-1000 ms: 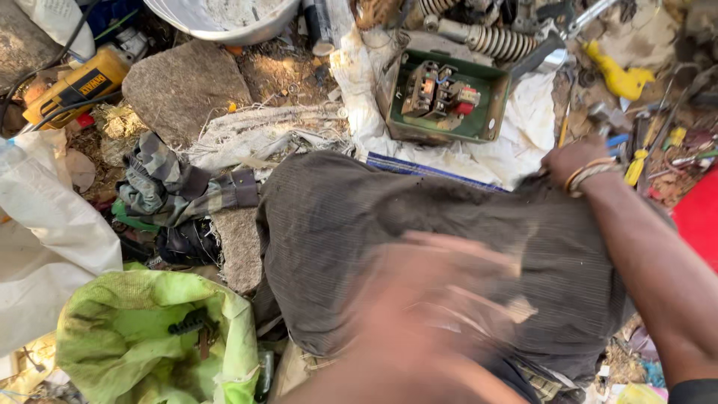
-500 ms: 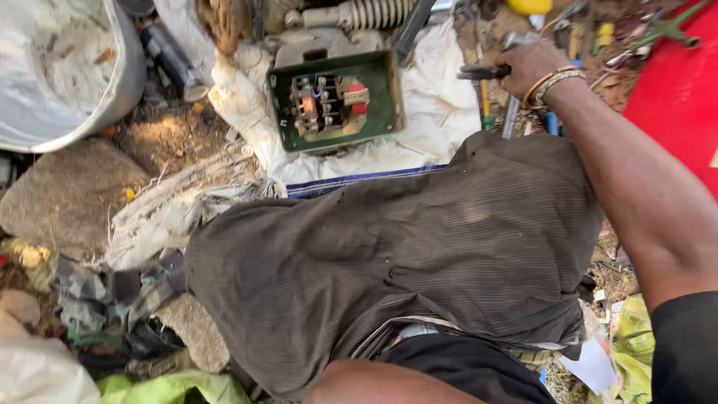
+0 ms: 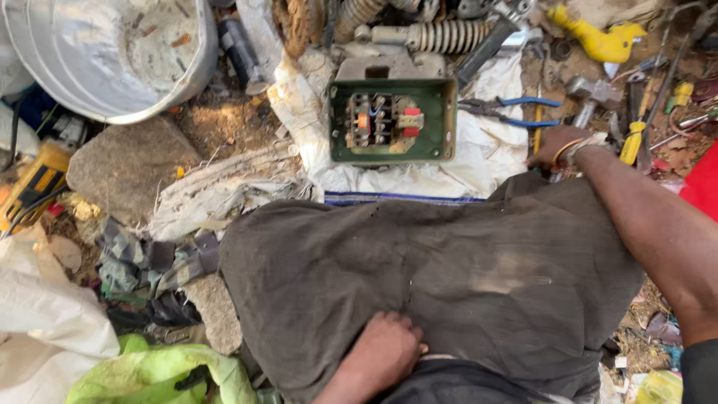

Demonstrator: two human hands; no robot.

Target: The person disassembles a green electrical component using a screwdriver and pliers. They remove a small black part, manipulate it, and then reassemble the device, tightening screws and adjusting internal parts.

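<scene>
My left hand (image 3: 389, 348) is closed in a fist and rests on the dark grey-brown cloth over my lap (image 3: 449, 277). My right hand (image 3: 550, 146), with bangles at the wrist, reaches past my knee to the tools on the ground. It touches a thin yellow-handled tool (image 3: 537, 120), and its fingers are hidden, so the grip is unclear. Blue-handled pliers (image 3: 516, 111) lie just above that hand on a white sack (image 3: 479, 161). An open green electrical box (image 3: 392, 121) with a switch unit inside sits on the same sack.
A large white bucket (image 3: 112, 56) stands top left beside a flat stone (image 3: 127, 168). Coiled springs (image 3: 449, 34), a yellow plastic part (image 3: 598, 41) and several screwdrivers (image 3: 636, 135) lie top right. A yellow meter (image 3: 34, 183), white bags and a green bag (image 3: 157, 374) are at the left.
My left hand, a blur in front of the camera a second ago, has dropped onto my lap. My right hand has drawn back from the pliers toward my knee. The view shifted.
</scene>
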